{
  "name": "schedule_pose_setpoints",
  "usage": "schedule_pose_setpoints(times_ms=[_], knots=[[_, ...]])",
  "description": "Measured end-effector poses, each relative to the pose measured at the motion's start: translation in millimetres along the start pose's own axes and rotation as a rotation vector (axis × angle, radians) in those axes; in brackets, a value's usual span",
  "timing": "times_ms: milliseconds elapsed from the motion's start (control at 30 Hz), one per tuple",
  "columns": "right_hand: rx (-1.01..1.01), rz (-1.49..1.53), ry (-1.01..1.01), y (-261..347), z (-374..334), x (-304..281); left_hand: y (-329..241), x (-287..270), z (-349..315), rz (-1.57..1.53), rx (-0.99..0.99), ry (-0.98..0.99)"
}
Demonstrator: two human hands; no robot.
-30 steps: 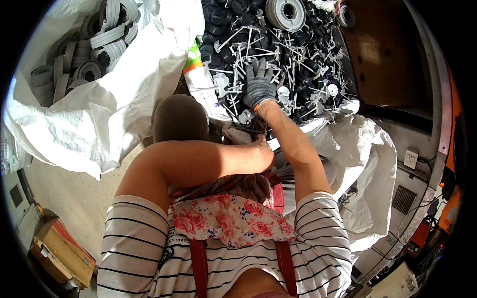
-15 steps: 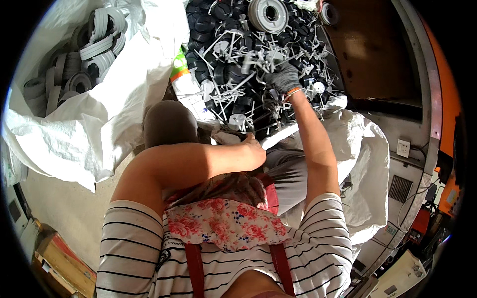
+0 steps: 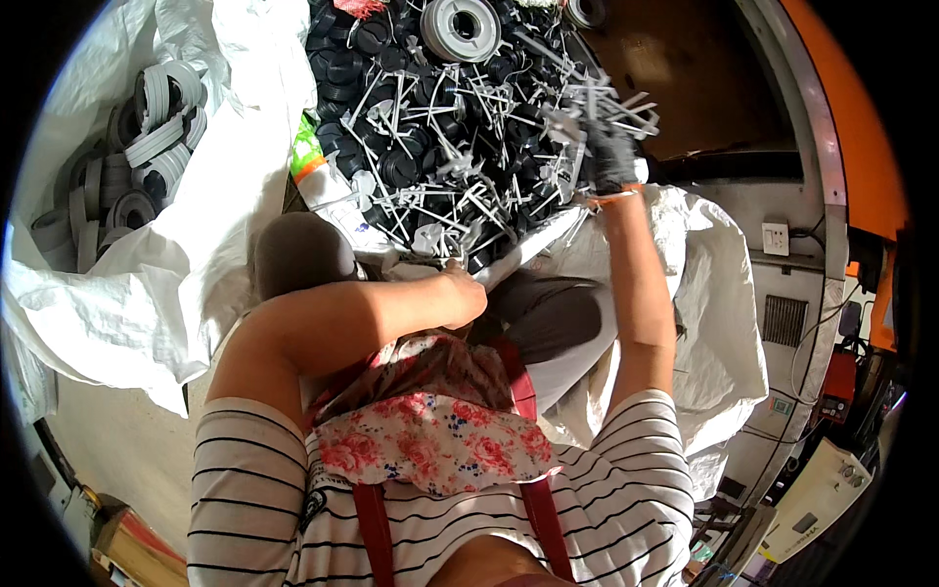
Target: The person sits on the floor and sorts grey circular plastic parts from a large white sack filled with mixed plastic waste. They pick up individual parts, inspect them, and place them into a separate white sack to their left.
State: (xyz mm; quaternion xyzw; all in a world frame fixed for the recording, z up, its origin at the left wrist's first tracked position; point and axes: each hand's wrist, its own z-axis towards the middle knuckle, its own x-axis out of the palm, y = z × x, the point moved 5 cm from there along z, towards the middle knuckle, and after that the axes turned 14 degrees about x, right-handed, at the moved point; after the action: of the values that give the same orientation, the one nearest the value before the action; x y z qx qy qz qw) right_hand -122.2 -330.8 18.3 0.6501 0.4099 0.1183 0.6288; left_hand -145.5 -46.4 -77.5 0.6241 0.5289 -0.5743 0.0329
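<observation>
My right hand (image 3: pixel 611 161), in a dark grey glove with an orange cuff, is raised at the right side of a heap. It is closed on a bunch of thin grey plastic sprues (image 3: pixel 608 106), slightly blurred by motion. The heap consists of black round plastic parts (image 3: pixel 399 166) with more loose grey sprues (image 3: pixel 460 161) scattered on top. My bare left hand (image 3: pixel 463 293) is at the heap's near edge, curled at the rim of a white woven sack (image 3: pixel 533 243). Its fingers are partly hidden.
A large grey ringed wheel (image 3: pixel 435 31) lies on the heap's far side. To the left, a white sack (image 3: pixel 230 225) holds several grey rings (image 3: pixel 156 137). Beyond my right hand is a brown panel (image 3: pixel 675 78). White sacking (image 3: pixel 719 313) drapes beside my right forearm.
My right hand has moved from the middle of the heap to its right edge, lifting a bunch of sprues. My left hand stays at the near rim. The whole view has shifted slightly.
</observation>
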Motion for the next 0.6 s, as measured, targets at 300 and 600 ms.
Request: schedule_pose_setpoints(times_ms=[300,600], knots=[[0.425,-0.373,-0.458,49.8,-235.2,-243.5,-33.8,14.9,-8.9,0.075,0.136,0.190],[0.390,-0.877,-0.397,11.6,-228.0,-204.9,-41.0,29.8,-9.9,0.031,0.170,0.153]])
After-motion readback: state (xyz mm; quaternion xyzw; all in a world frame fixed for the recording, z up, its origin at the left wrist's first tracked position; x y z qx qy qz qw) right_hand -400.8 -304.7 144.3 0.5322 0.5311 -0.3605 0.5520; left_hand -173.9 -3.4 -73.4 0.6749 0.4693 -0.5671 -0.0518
